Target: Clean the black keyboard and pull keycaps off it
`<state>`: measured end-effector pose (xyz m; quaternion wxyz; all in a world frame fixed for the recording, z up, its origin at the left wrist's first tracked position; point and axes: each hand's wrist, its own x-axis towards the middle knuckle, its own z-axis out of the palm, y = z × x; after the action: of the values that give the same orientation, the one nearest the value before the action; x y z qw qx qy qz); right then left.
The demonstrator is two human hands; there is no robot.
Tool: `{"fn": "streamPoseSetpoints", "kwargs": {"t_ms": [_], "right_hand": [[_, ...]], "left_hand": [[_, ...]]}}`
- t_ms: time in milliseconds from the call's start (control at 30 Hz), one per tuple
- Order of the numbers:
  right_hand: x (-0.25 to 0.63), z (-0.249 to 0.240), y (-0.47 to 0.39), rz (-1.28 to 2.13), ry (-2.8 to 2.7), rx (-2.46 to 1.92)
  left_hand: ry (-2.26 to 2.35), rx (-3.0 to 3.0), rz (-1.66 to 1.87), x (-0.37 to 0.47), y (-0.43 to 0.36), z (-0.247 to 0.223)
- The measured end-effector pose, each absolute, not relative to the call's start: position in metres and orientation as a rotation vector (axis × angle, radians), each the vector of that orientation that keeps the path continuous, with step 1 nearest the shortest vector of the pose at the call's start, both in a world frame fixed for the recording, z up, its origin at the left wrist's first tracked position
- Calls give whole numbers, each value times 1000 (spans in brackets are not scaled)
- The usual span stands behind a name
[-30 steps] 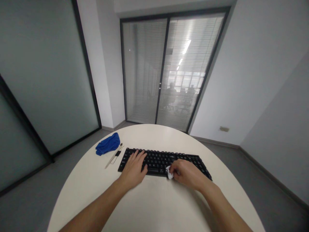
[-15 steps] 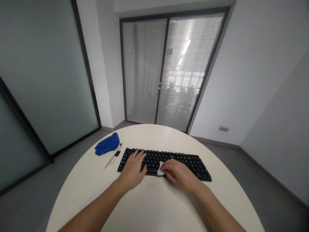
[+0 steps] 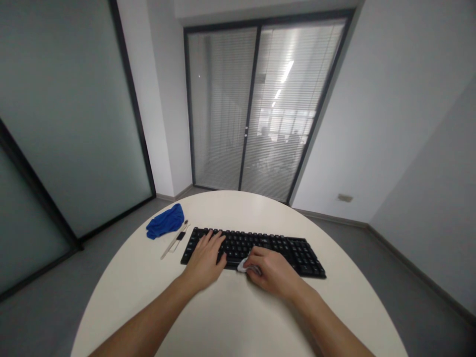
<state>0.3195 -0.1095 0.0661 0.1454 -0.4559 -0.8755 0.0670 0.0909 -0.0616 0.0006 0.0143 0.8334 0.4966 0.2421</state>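
Note:
A black keyboard lies across the table in front of me. My left hand rests on its left part, fingers spread over the keys. Pinched in my right hand is a small white wipe, pressed at the keyboard's front edge near the space bar. Part of the wipe is hidden under my fingers, and my right hand covers some of the keys.
The round, cream-coloured table carries a crumpled blue cloth at the far left. Between cloth and keyboard lie a thin brush-like stick and a small tool with a black middle. Beyond stands a glass door with blinds.
My right hand has shifted slightly left and toward me with the wipe, which now sits lower at the front edge and looks more bunched. My left hand has stayed in place.

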Motion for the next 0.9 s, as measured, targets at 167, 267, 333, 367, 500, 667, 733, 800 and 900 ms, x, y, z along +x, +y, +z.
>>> {"fn": "streamPoseSetpoints", "kwargs": {"t_ms": [167,267,333,367,500,667,733,800,900], "right_hand": [[303,63,-113,38,-2565,-1444],[303,67,-115,35,-2528,-1602],[307,70,-117,52,-2489,-1722],[309,72,-117,64,-2466,-1784],[322,78,-119,103,-2362,-2022],[337,89,-122,14,-2321,-2200],[340,93,-122,-19,-2319,-2179],[343,94,-120,-51,-2285,-2050],[346,88,-115,-72,-2226,-1865]], "left_hand": [[1552,2598,751,91,-63,3],[1557,2601,738,92,-64,5],[1558,2603,744,92,-64,5],[1556,2602,748,92,-64,4],[1549,2596,742,91,-63,2],[1549,2588,738,90,-62,1],[1545,2582,744,90,-62,0],[1547,2580,737,91,-62,1],[1555,2585,716,91,-62,1]]}}
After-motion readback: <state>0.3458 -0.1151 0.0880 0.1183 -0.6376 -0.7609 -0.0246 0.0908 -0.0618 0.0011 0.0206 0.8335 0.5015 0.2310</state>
